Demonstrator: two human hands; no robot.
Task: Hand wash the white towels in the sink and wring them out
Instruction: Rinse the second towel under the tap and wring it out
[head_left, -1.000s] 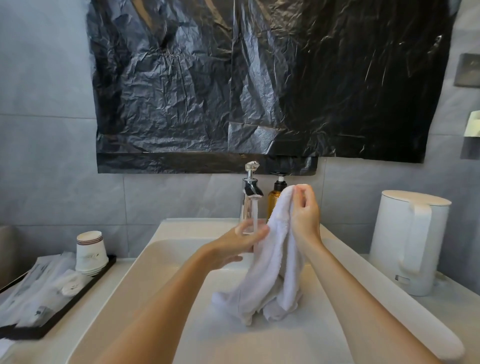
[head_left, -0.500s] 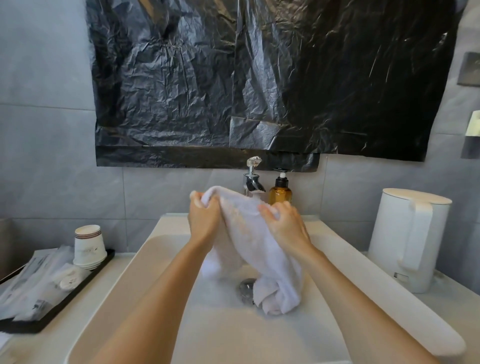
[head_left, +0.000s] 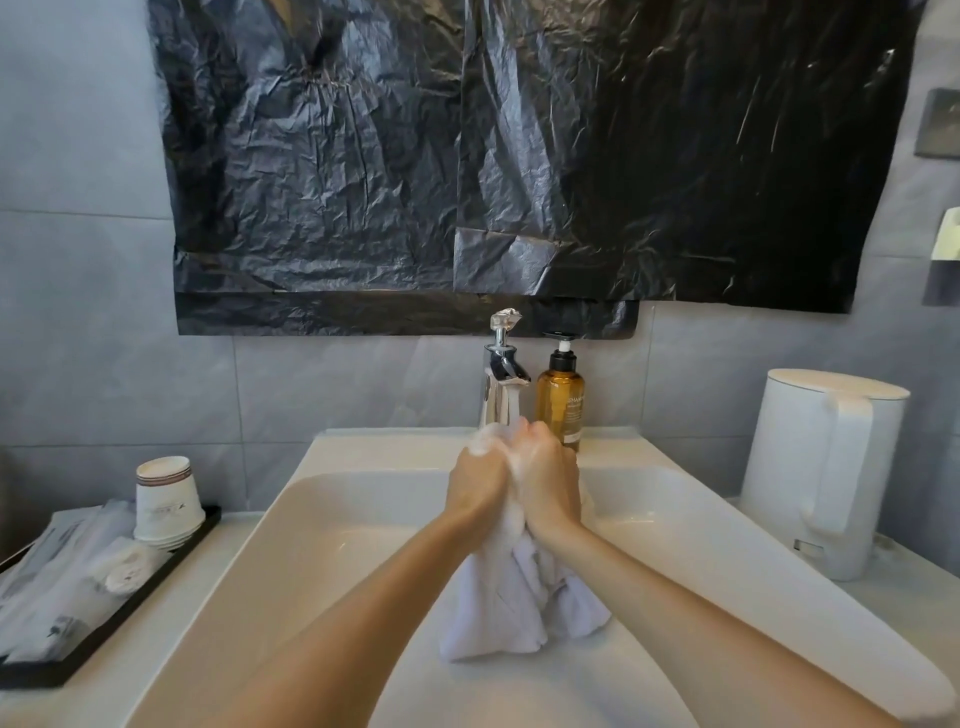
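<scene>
Over sink (head_left: 363, 499), both fists side by side: left hand (head_left: 478, 480) and right hand (head_left: 550, 486) curled tight round bunched white towel (head_left: 519, 613), rest hanging below fingers into basin.

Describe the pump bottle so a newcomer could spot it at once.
Find the white sink; a chrome tap stands at its back edge. The pump bottle stands just right of the tap: amber with a black top, unlike the white kettle.

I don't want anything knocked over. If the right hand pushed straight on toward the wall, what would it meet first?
Most likely the amber pump bottle standing just behind the right hand; the gap between them is unclear.
</scene>
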